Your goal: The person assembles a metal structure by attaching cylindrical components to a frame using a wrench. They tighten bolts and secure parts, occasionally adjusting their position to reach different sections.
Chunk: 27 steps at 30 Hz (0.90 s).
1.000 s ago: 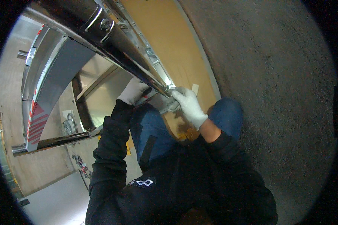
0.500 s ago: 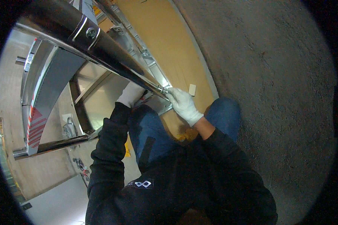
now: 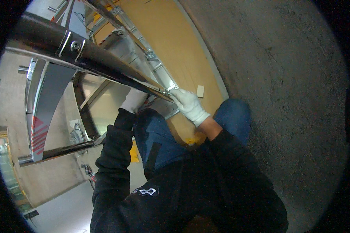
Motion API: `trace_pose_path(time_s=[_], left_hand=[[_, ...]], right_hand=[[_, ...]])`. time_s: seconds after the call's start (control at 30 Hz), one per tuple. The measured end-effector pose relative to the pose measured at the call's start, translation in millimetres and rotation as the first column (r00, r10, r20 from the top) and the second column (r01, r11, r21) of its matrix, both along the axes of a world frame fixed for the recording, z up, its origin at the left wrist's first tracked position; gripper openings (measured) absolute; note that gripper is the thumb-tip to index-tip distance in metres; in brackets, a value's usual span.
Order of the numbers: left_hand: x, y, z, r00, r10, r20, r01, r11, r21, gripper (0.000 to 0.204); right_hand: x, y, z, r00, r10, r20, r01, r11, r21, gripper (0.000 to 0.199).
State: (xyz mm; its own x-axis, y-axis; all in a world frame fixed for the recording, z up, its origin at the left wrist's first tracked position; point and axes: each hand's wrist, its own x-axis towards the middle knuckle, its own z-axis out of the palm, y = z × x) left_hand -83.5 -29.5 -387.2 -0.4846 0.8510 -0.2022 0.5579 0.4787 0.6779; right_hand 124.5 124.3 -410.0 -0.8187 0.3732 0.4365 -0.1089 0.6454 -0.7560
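Both gloved hands work at the lower end of a dark metal tube (image 3: pixel 105 64). The right hand (image 3: pixel 188 105) pinches its tip; the left hand (image 3: pixel 133 100) sits just behind, grip hidden. Fitting looks unfinished, the tip not yet seated in the silver frame (image 3: pixel 159 73) alongside.

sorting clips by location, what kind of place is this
Probably a building site or fit-out area. A bare concrete floor, an unfinished wooden board with metal framing, and a dark metal rail that white-gloved hands work at.
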Motion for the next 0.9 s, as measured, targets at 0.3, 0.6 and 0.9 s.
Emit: trace_pose_path(time_s=[0.3, 0.6, 0.9], left_hand=[[-5.3, -5.1, -10.1, 0.984, 0.112, 0.137, -0.105, 0.993, -0.062, 0.020], [-11.2, -14.9, -22.9, 0.966, 0.157, 0.204, -0.163, 0.986, 0.016, 0.017], [6.2, -5.7, -4.5, 0.941, 0.232, 0.245, -0.227, 0.973, -0.051, 0.029]], right_hand=[[-1.9, 2.3, -5.4, 0.999, 0.018, -0.035, -0.019, 1.000, -0.021, 0.015], [-2.5, -0.6, 0.2, 0.994, 0.005, -0.105, -0.017, 0.993, -0.118, 0.013], [0.1, -1.2, -9.7, 0.998, 0.006, -0.065, -0.012, 0.996, -0.094, 0.015]])
